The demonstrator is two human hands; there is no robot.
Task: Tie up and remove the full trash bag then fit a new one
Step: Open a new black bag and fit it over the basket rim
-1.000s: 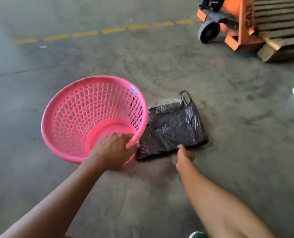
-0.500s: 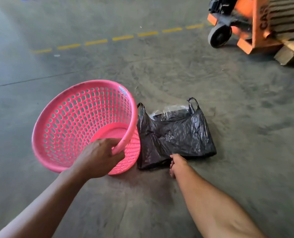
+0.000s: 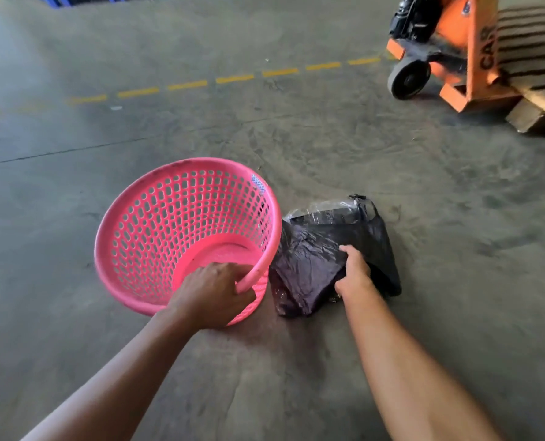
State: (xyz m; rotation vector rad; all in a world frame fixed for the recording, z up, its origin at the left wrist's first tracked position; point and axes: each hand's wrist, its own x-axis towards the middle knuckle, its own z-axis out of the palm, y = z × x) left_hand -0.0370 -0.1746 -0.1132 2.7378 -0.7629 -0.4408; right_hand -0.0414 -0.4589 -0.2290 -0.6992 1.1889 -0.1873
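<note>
Concrete floor: my left hand grips the empty bin, right hand pinches the new bag, still unfitted.

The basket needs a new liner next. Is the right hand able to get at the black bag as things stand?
Probably yes: the right hand already rests on the black bag, which lies on the floor beside the pink basket with nothing covering it.

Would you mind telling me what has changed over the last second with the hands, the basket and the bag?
The right hand moved from the near edge of the black bag up onto it, pressing or gathering the plastic. The left hand kept its grip on the rim of the pink basket, which stays tilted and empty beside the bag on the floor.
</note>
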